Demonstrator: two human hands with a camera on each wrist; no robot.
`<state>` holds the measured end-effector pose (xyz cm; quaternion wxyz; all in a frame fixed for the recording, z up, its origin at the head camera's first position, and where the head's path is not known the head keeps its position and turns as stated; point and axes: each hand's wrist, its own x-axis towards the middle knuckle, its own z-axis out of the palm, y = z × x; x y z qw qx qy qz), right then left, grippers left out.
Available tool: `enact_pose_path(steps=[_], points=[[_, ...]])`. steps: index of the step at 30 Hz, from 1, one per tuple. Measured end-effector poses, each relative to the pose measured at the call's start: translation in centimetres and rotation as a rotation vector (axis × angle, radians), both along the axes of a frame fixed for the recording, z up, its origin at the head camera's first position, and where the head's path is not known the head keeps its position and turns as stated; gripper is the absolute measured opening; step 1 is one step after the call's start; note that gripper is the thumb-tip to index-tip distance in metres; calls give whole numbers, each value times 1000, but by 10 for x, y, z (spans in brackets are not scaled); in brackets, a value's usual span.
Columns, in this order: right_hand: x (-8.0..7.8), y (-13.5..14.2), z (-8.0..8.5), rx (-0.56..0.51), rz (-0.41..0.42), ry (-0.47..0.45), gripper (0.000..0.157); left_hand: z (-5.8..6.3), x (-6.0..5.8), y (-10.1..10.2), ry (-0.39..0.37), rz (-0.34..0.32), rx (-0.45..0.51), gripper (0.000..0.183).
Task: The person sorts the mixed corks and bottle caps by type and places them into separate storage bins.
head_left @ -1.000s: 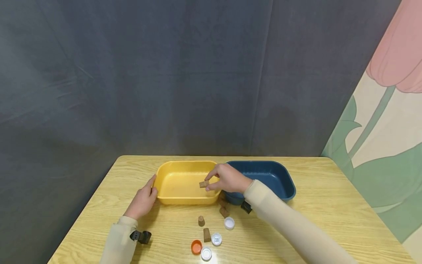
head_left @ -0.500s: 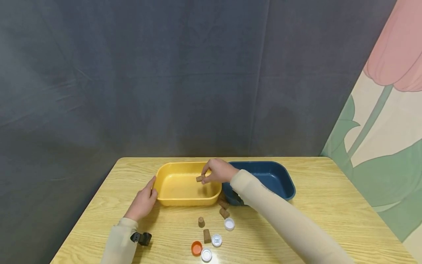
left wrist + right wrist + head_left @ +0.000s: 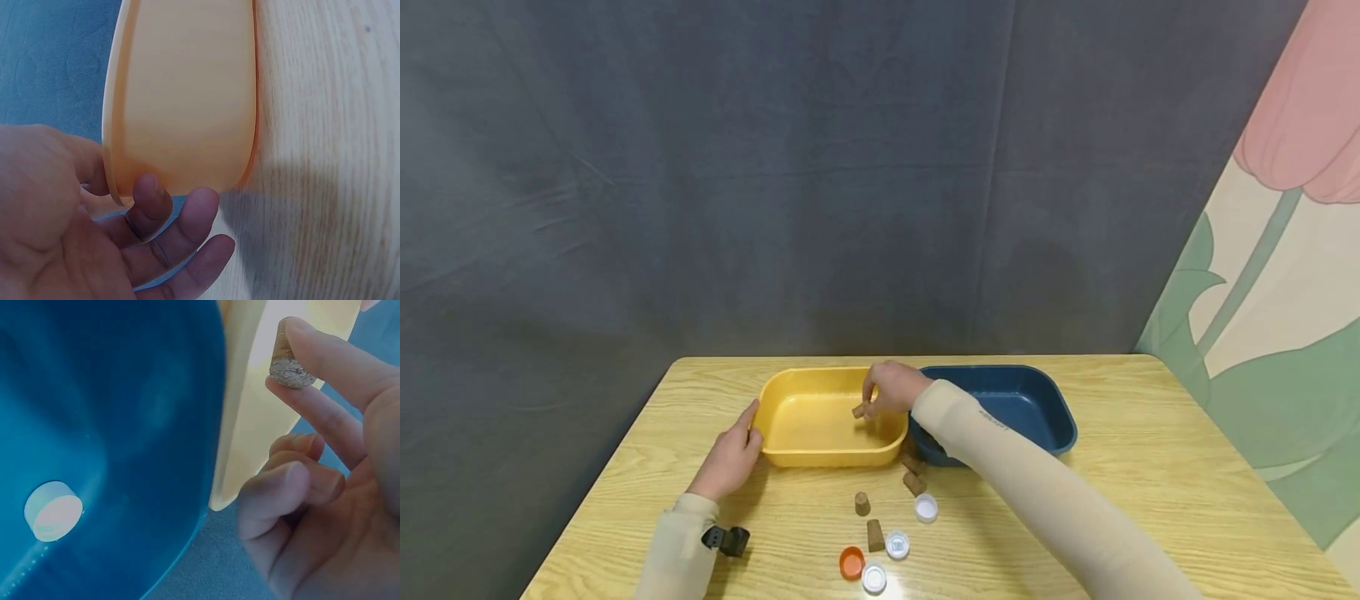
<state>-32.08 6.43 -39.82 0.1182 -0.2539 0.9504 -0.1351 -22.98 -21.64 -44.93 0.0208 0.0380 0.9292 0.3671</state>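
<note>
My right hand (image 3: 895,387) pinches a tapered cork (image 3: 291,359) between thumb and a finger, over the right part of the yellow bin (image 3: 827,458). In the right wrist view the other fingers are curled beneath. My left hand (image 3: 730,457) holds the left end of that bin. Up close in the left wrist view, fingertips (image 3: 199,211) lie against the bin's outer wall (image 3: 187,94), and another digit is partly hidden behind the rim. No other cork shows in the visible part of the yellow bin.
The blue bin (image 3: 1026,408) adjoins on the right; a white bottle cap (image 3: 53,511) lies inside it. In front are several corks (image 3: 876,536), white caps (image 3: 897,545) and a red cap (image 3: 852,563) on the wooden table (image 3: 1120,467). A dark curtain (image 3: 820,183) hangs behind.
My right hand has moved slightly up and left with the cork, further over the yellow bin. The left hand stays at the bin's left end.
</note>
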Motion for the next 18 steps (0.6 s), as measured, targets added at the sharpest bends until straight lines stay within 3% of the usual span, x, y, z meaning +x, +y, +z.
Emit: enact_pose_path(steps=[7,18], points=[[5,-1,1,22,12,-12,9,2,0,1,2,-3,1,56],[2,1,-7,34,-28,-12,18,1,0,1,3,0,-1,55]])
